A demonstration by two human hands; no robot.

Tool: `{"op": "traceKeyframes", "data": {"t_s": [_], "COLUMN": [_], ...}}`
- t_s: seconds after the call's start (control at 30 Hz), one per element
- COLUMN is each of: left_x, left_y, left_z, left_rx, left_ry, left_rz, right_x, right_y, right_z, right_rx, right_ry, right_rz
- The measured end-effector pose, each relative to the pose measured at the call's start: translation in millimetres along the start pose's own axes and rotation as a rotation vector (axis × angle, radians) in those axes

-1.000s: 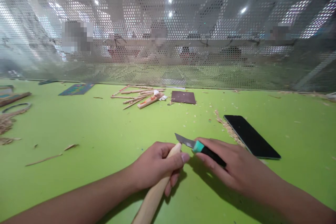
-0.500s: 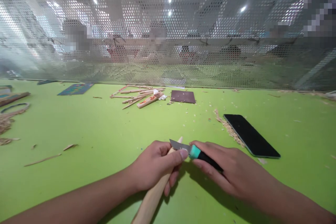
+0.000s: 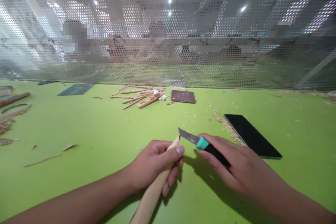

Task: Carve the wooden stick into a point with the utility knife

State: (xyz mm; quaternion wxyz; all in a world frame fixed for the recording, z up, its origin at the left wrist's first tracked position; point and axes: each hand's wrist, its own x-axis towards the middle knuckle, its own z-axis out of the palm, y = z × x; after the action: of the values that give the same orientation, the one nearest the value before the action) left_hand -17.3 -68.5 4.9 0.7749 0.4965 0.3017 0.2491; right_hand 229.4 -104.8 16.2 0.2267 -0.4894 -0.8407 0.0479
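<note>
My left hand [image 3: 160, 162] is wrapped round a pale wooden stick [image 3: 154, 192], which slants from the bottom edge up to a narrowed tip. The thumb lies along the stick just below that tip. In my right hand [image 3: 236, 164] is a carving knife [image 3: 207, 145] with a black and teal handle. Its short, angled grey blade points up and left. The blade's end is close above the stick's tip; I cannot tell whether they touch. Part of the handle is hidden under my right fingers.
A black phone [image 3: 252, 136] lies on the green table [image 3: 84, 122] beside wood shavings [image 3: 228, 126]. Thin carved sticks [image 3: 141, 94] and a brown square sheet [image 3: 183, 96] are farther back. A perforated metal screen [image 3: 168, 59] closes off the far edge, with people blurred behind it.
The knife has moved up and right, off the thumb area to beyond the stick's tip. A small curl at the tip is gone from sight. My left hand has barely shifted.
</note>
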Motion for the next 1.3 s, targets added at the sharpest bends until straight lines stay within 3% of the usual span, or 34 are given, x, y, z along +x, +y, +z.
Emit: {"op": "traceKeyframes", "data": {"t_s": [0.17, 0.27, 0.33, 0.43, 0.5, 0.73, 1.1, 1.17, 1.3], "left_x": [2, 3, 4, 4, 3, 0, -2, -2, -2], "left_y": [4, 6, 6, 6, 6, 0, -1, 0, 0], "left_z": [-2.6, -4.1, -4.1, -2.5, -1.0, -2.0, 2.6, 2.0, 0.3], "left_rx": [-0.217, -0.265, -0.246, -0.236, -0.241, -0.184, -0.056, -0.051, -0.037], "left_ry": [0.095, 0.139, 0.164, 0.180, 0.170, 0.119, 0.060, 0.049, 0.038], "left_rz": [-0.051, -0.138, -0.141, -0.127, -0.124, -0.070, -0.040, -0.048, -0.066], "right_x": [2, 7, 9, 13, 14, 14, 1, 2, 6], "right_y": [1, 1, 2, 7, 10, 15, -3, -3, 1], "right_z": [-1, -1, -1, -2, -5, -1, 13, 15, 16], "right_rx": [0.079, 0.233, 0.525, 1.148, 1.383, 1.504, 1.639, 1.636, 1.630], "right_ry": [-0.010, -0.047, -0.170, -0.374, -0.372, -0.406, -0.691, -0.673, -0.496], "right_rz": [0.059, 0.196, 0.394, 0.775, 0.888, 0.927, 0.934, 0.904, 0.901]}}
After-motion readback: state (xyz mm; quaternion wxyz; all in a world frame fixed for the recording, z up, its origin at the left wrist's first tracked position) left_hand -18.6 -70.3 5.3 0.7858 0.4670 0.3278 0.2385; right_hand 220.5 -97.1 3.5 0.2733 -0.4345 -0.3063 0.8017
